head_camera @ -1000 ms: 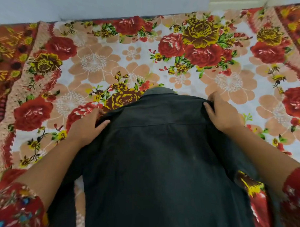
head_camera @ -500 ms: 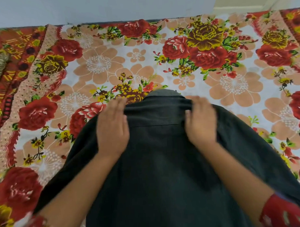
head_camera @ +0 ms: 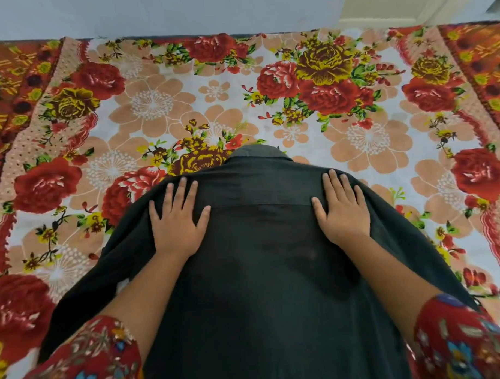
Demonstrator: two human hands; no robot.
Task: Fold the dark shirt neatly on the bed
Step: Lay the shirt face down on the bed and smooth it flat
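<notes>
Both hands have slid outward from the collar to the shoulders of the dark shirt [head_camera: 263, 274]. The left hand [head_camera: 177, 220] and right hand [head_camera: 341, 211] lie flat, palms down, fingers spread, gripping nothing. The shirt lies back-up on the floral bedsheet [head_camera: 355, 146], collar [head_camera: 256, 153] pointing away, sleeves spread sideways.

Soft, even light falls across the bed [head_camera: 312, 136], bright on the pale sheet with no glare. Faint shadows darken the shirt [head_camera: 263, 274] beside the right forearm. The wide lens bows the bed's far edge and stretches the corners; the sleeves at the bottom blur, and fine detail looks soft throughout.
</notes>
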